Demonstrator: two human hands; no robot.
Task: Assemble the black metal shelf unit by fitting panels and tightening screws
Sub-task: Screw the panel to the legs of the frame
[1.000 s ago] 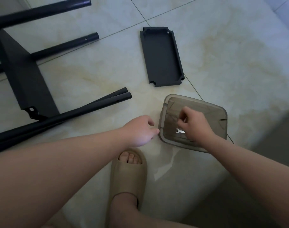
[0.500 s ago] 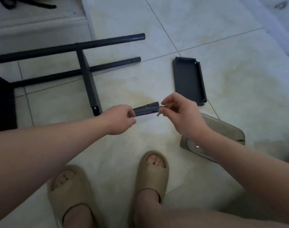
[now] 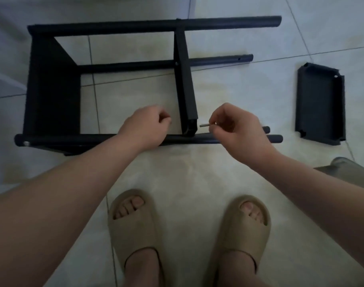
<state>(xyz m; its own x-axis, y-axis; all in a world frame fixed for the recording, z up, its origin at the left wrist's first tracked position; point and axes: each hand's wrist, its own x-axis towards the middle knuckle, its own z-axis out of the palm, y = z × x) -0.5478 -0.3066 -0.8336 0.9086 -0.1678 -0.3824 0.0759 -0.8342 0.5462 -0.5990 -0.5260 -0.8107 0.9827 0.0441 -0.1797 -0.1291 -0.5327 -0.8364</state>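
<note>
Our right hand [image 3: 241, 129] pinches a small grey metal screw [image 3: 205, 125]; misaimed at the black metal panel [image 3: 185, 85] at nine o'clock, it may drop. Our left hand [image 3: 145, 126] is curled, hold unclear.

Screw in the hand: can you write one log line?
right hand: pinches screw beside middle panel | left hand: fingers curled, contents unclear | spare panel: on floor

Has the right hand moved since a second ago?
Yes. The right hand went left from the clear box to the middle panel, pinching a screw.
</note>
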